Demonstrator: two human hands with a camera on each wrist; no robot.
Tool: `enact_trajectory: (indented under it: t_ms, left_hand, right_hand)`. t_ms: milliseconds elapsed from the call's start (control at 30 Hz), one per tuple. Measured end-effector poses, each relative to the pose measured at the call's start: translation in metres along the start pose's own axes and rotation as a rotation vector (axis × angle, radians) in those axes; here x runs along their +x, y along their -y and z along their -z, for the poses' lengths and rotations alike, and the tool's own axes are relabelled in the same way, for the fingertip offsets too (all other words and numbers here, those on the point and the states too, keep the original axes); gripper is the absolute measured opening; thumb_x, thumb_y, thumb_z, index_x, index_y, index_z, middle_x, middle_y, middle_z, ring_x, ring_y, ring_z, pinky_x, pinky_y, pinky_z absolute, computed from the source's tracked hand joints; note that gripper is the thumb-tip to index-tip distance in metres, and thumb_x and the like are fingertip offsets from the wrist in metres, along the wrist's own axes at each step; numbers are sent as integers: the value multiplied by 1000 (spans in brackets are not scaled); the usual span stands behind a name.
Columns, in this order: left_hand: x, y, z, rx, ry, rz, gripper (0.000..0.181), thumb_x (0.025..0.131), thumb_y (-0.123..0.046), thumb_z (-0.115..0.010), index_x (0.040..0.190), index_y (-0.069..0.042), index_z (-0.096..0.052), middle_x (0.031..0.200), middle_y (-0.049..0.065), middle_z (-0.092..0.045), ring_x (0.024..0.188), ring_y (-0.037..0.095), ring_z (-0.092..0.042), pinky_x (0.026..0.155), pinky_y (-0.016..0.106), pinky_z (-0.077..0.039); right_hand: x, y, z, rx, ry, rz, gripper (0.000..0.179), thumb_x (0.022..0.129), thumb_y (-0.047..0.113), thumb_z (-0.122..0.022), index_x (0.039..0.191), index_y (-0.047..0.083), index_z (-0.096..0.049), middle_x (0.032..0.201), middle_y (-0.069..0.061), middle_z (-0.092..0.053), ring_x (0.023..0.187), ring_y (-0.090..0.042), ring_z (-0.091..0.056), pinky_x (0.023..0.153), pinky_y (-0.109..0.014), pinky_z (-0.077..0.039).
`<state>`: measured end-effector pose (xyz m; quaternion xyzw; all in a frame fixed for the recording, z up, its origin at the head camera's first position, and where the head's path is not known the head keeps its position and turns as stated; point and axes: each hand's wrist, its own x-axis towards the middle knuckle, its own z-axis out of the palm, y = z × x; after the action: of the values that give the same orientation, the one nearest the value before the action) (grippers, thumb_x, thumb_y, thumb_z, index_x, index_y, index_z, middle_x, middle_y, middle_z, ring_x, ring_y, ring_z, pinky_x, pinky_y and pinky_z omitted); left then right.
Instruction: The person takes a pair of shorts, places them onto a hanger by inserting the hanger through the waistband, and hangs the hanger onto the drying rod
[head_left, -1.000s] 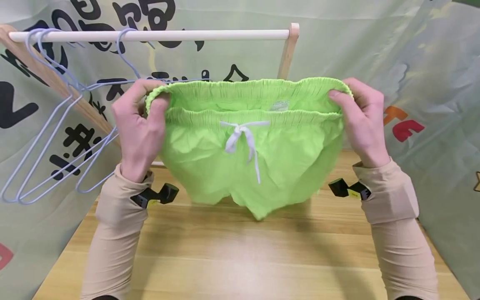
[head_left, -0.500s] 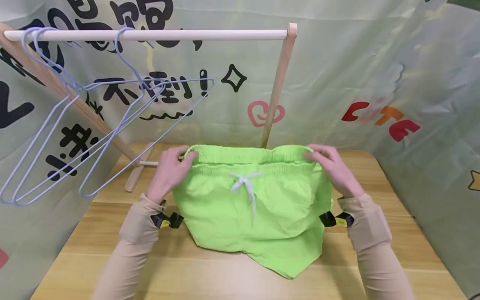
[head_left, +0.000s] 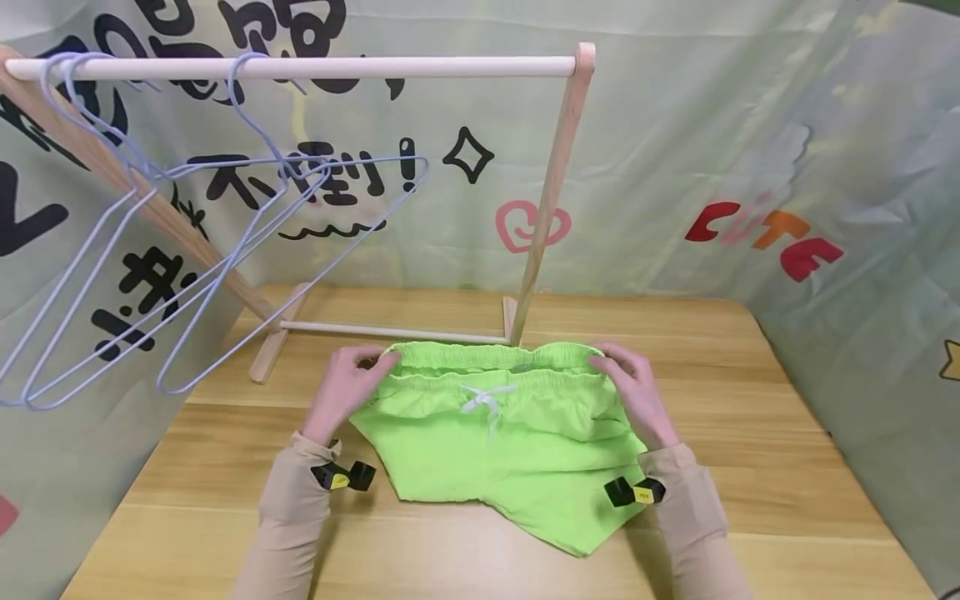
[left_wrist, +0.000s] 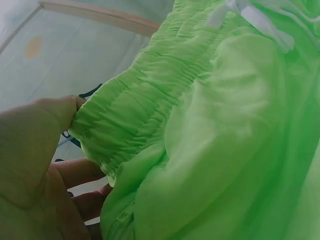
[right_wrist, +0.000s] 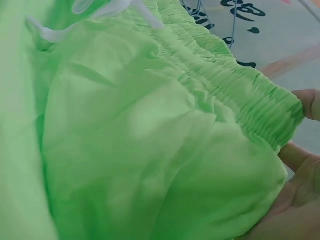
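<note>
Bright green shorts with a gathered elastic waistband and a white drawstring bow lie low over the wooden table, their legs spread toward the front. My left hand pinches the left end of the waistband between thumb and fingers. At the opposite end my right hand pinches the waistband the same way. The waistband stands slightly raised, its mouth parted. In the left wrist view the gathered waistband runs into my fingers; the right wrist view has the shorts filling most of it.
A wooden rack with a white rail stands at the back left. Several pale blue wire hangers hang from its left part. The rack's lower bar is just behind the shorts. Printed cloth surrounds the table.
Both hands have lowered the shorts from in front of the rack down to the table and come somewhat closer together. The hangers behind are now uncovered.
</note>
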<state>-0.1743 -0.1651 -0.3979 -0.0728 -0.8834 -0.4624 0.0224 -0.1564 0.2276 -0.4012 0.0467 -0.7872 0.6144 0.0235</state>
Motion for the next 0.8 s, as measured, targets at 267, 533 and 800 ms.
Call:
enact_trajectory:
  t_ms: [267, 533, 800]
  left_hand:
    - [-5, 6, -13, -2, 116, 13, 37, 99, -41, -62, 89, -8, -75, 61, -4, -50, 56, 11, -43, 57, 24, -40]
    - [-12, 3, -17, 80, 152, -34, 37, 101, -40, -58, 109, -7, -72, 81, 8, -62, 73, 19, -56, 69, 35, -52]
    - [-24, -53, 9, -65, -412, -522, 32, 87, -1, -70, 118, 5, -66, 118, 27, -59, 112, 34, -54, 105, 42, -42]
  right_hand:
    - [-5, -15, -2, 39, -23, -39, 31, 103, 23, -56, 118, -2, -64, 104, 18, -65, 107, -6, -55, 105, -41, -33]
    - [-6, -18, -1, 30, -10, -66, 35, 102, 25, -56, 123, -2, -63, 110, 19, -63, 111, -6, -53, 109, -46, -32]
    - [-4, -14, -3, 12, -9, -19, 26, 102, 25, -59, 114, 3, -69, 104, 20, -67, 105, -4, -58, 97, -26, -44]
